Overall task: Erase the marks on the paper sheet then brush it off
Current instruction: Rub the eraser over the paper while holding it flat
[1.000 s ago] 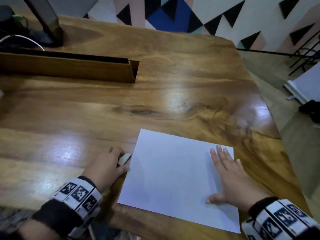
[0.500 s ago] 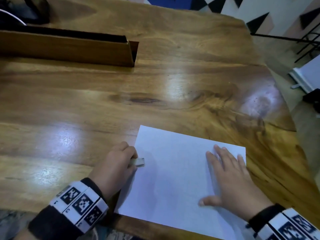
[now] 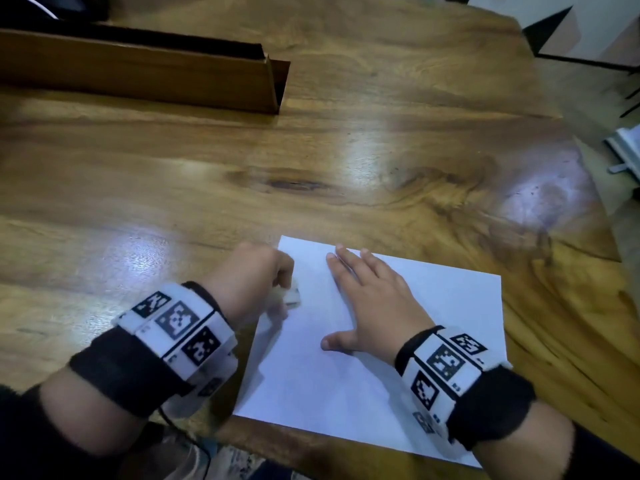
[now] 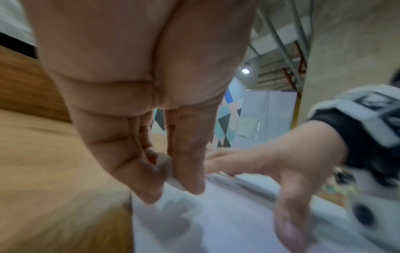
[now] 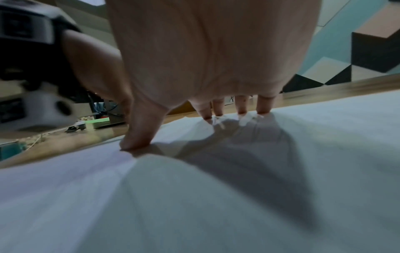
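Observation:
A white paper sheet (image 3: 433, 341) lies on the wooden table (image 3: 173, 209) near its front edge. My left hand (image 3: 256, 282) pinches a small whitish eraser (image 3: 292, 296) over the sheet's left part. In the left wrist view the eraser (image 4: 165, 166) sits between thumb and fingers just above the paper (image 4: 227, 222). My right hand (image 3: 374, 303) lies flat on the middle of the sheet with fingers spread, pressing it down. The right wrist view shows the fingertips (image 5: 241, 110) and thumb touching the paper (image 5: 194, 205). No marks are visible on the sheet.
A long wooden trough-like box (image 3: 145, 77) lies at the back left of the table. The table's right edge (image 3: 602, 216) drops to the floor. Bare wood stretches between the box and the sheet.
My left hand carried the eraser from the sheet's left edge onto the paper. My right hand slid left, from the sheet's right part toward its middle.

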